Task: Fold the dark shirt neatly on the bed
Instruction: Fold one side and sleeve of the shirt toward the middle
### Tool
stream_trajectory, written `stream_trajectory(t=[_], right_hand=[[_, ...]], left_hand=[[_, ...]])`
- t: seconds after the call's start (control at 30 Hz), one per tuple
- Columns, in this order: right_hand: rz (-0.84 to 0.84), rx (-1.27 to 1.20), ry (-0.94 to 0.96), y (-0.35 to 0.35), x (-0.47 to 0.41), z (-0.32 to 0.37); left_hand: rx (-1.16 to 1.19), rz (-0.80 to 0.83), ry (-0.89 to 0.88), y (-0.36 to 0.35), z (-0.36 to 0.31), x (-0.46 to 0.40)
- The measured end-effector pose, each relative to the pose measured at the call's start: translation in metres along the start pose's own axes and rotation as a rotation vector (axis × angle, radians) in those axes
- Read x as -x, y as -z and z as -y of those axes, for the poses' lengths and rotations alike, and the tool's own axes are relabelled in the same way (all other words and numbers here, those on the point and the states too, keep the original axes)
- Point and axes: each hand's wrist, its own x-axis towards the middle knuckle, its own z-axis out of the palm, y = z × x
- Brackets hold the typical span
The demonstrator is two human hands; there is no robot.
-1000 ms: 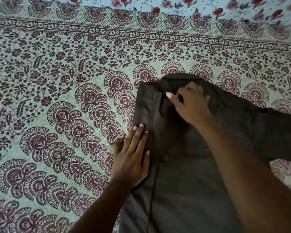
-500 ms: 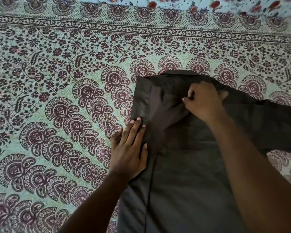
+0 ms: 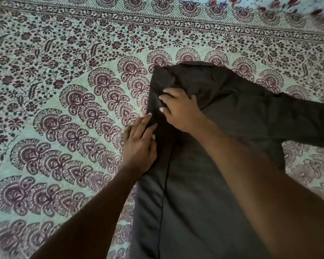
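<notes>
1. The shirt (image 3: 223, 165) is lying flat on the bed (image 3: 64, 109), right of centre in your view, its length running from the bottom edge up toward the patterned border.
2. Its left side is lying folded inward, leaving a long straight edge down the left, with a seam line running parallel just inside it.
3. One sleeve is sticking out to the right, reaching the frame's edge.
4. Your right hand (image 3: 180, 111) is resting palm down on the upper left part of the shirt, fingers spread and fairly straight, pressing the cloth rather than gripping it.
5. Your left hand (image 3: 140, 144) is lying flat just below and beside it, fingers straight and together, fingertips on the folded edge, the heel of the hand over the bedspread.
6. The two hands are sitting very close, nearly touching at the fingertips.
7. Both forearms are coming in from the bottom, the right one crossing over the shirt's body.
8. The bed is wearing a pale green spread printed with maroon fans and flowers.
</notes>
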Motion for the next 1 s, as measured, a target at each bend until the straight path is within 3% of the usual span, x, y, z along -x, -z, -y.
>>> stream_trajectory(t=[0.1,0.23,0.37,0.53,0.9,1.0], right_hand=[[-0.039,0.059,0.117,-0.028,0.038,0.026],[0.088,0.122,-0.003,-0.077,0.098,0.054],[0.068,0.229,0.034,-0.111,0.166,0.072],[0.066,0.146,-0.101,-0.122,0.232,0.090],[0.137,0.127,-0.099,-0.136,0.342,0.124],[0.037,0.030,-0.150,-0.139,0.364,0.140]], left_hand=[[-0.088,0.107,0.063,0.009,-0.005,0.067],[-0.197,0.268,0.078,0.024,-0.025,0.170],[-0.209,0.359,0.079,0.028,-0.048,0.251],[-0.162,0.362,0.029,0.029,-0.074,0.307],[-0.092,0.441,-0.160,0.062,-0.060,0.405],[-0.013,0.410,-0.215,0.067,-0.056,0.431]])
